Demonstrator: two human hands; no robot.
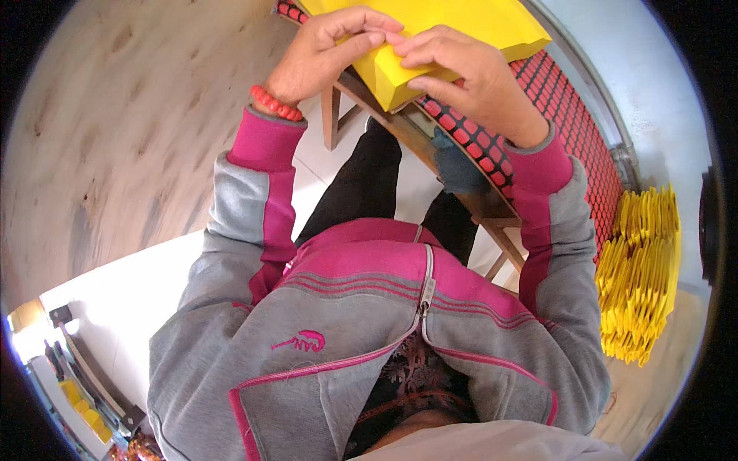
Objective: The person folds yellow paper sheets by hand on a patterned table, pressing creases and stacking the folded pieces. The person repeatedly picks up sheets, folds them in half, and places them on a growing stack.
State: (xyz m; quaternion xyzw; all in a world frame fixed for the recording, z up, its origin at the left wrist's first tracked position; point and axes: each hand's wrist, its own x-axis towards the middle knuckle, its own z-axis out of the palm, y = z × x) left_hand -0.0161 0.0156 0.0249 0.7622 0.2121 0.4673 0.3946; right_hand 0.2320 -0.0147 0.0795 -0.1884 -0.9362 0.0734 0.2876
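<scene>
A bright yellow paper bag [477,23] lies at the far edge of my view, with a folded, box-like end pointing towards me. My left hand [327,50], with a red bead bracelet [277,103] at the wrist, pinches the bag's left edge between thumb and fingers. From the other side my right hand [477,77] grips the same end, fingers bent over the top and thumb against the side. The fingertips of both hands almost meet at the fold. The bag's far part runs out of view.
Under the bag is a table covered with a red-and-black patterned cloth [550,100]. Folded yellow paper bags [638,284] stand stacked in rows at its right end. A large wooden board [146,131] fills the left side. A wooden leg [330,119] shows below the table's near edge.
</scene>
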